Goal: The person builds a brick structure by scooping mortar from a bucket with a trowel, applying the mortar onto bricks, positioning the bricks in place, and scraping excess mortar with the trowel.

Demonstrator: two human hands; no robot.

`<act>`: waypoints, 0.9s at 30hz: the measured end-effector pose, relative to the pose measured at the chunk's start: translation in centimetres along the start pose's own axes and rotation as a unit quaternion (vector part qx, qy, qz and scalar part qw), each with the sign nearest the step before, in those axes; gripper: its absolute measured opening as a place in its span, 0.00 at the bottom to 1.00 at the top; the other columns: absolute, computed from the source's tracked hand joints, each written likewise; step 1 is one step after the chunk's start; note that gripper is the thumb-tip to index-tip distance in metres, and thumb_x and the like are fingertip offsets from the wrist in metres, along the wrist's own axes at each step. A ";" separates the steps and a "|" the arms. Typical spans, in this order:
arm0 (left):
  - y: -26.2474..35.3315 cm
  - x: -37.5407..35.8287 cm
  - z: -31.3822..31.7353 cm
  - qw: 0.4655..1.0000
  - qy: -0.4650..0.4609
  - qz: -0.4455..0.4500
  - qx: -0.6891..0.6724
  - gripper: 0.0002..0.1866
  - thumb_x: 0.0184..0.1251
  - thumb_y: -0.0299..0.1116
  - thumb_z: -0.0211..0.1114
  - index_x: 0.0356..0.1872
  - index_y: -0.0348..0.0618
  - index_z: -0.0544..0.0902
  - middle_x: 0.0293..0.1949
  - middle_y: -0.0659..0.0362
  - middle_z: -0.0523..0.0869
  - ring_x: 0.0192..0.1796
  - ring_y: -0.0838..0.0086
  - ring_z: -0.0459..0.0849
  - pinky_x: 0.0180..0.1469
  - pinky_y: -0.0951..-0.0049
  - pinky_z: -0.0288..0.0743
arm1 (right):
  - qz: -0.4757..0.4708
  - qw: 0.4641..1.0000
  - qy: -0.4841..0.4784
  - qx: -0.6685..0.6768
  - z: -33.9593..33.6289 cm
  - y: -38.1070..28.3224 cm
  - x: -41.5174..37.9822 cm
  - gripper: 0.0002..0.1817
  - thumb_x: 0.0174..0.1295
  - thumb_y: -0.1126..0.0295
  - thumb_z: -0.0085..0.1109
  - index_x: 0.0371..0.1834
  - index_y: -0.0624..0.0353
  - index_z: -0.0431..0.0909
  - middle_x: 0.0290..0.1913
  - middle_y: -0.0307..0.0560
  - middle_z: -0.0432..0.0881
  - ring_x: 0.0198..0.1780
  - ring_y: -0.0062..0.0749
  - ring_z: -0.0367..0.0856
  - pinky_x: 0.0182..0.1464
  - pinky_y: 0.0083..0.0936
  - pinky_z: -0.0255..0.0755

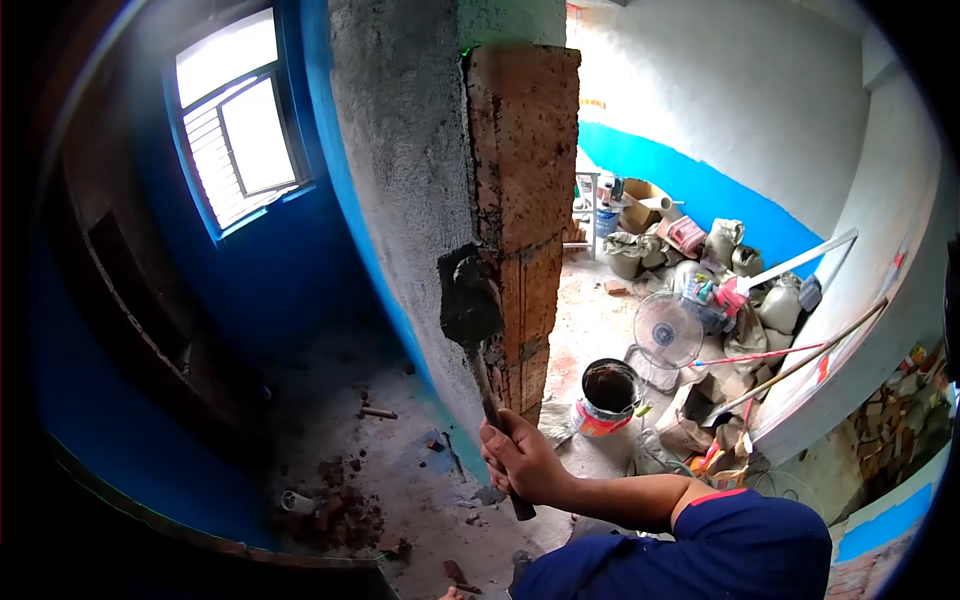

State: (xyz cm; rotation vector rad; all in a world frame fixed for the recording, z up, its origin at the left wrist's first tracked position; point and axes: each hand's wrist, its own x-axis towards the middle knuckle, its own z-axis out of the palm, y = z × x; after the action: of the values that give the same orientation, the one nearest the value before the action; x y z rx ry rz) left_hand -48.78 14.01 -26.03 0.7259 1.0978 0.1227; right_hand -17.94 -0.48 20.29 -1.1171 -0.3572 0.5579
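Observation:
My right hand is closed around the handle of a trowel, which points upward. Dark wet mortar covers its blade. The blade is against or just in front of the pillar, where the grey plastered face meets the bare brick edge; whether it touches cannot be told. Only a sliver of my left hand shows at the bottom edge, close to a reddish-brown piece. Its fingers are mostly out of sight, so its grip is hidden.
A bucket stands on the floor right of the pillar. Beyond it are a fan, several sacks and a long pole. Broken brick rubble lies on the left floor, below a window in a blue wall.

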 end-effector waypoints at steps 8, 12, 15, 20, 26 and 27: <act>0.2 -0.5 0.3 0.996 0.054 -0.041 0.058 0.20 0.64 0.54 0.66 0.28 0.47 0.78 0.15 0.64 0.74 0.13 0.73 0.68 0.14 0.69 0.56 | -0.063 0.993 0.026 -0.101 -0.3 1.0 1.7 0.13 0.75 0.58 0.48 0.43 0.58 0.67 0.24 0.35 0.69 0.19 0.17 0.68 0.23 0.20 0.63; 0.5 0.5 -0.2 0.990 0.089 -0.063 0.089 0.18 0.64 0.52 0.66 0.28 0.47 0.78 0.15 0.64 0.74 0.14 0.73 0.69 0.15 0.69 0.57 | -0.074 0.987 0.052 -0.132 -1.4 2.7 2.3 0.11 0.75 0.60 0.48 0.41 0.56 0.65 0.25 0.34 0.68 0.20 0.16 0.66 0.23 0.18 0.63; 0.7 1.1 -0.7 0.985 0.112 -0.075 0.109 0.18 0.65 0.51 0.66 0.28 0.48 0.78 0.15 0.64 0.73 0.14 0.73 0.69 0.16 0.69 0.57 | -0.061 0.991 0.055 -0.106 -2.2 4.5 1.9 0.12 0.74 0.59 0.49 0.41 0.56 0.66 0.24 0.34 0.68 0.21 0.17 0.66 0.24 0.19 0.63; 1.2 1.9 -1.6 0.978 0.143 -0.090 0.123 0.16 0.65 0.49 0.65 0.28 0.48 0.78 0.16 0.64 0.73 0.15 0.73 0.69 0.17 0.69 0.58 | 0.002 0.994 0.050 -0.097 -4.8 6.5 0.9 0.11 0.73 0.60 0.51 0.41 0.54 0.65 0.25 0.34 0.68 0.20 0.15 0.65 0.22 0.17 0.62; 1.5 2.4 -2.0 0.971 0.171 -0.106 0.132 0.14 0.66 0.46 0.65 0.29 0.48 0.77 0.16 0.63 0.73 0.16 0.73 0.69 0.18 0.69 0.58 | -0.013 0.980 0.044 -0.193 -6.9 4.5 -0.3 0.13 0.73 0.59 0.51 0.41 0.58 0.68 0.24 0.34 0.70 0.21 0.16 0.67 0.24 0.18 0.62; 1.4 2.6 -1.8 0.969 0.175 -0.110 0.135 0.14 0.66 0.46 0.65 0.29 0.48 0.77 0.16 0.63 0.73 0.16 0.73 0.69 0.18 0.69 0.58 | 0.006 0.986 0.039 -0.163 -6.8 3.5 -0.4 0.13 0.73 0.59 0.51 0.41 0.59 0.70 0.25 0.35 0.71 0.22 0.17 0.67 0.25 0.19 0.63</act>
State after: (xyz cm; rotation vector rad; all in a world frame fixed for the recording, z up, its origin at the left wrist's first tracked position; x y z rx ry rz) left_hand -48.71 17.09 -27.62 0.8387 1.5464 -0.0932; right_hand -15.51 -4.63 14.34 -1.4529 -0.3840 0.4743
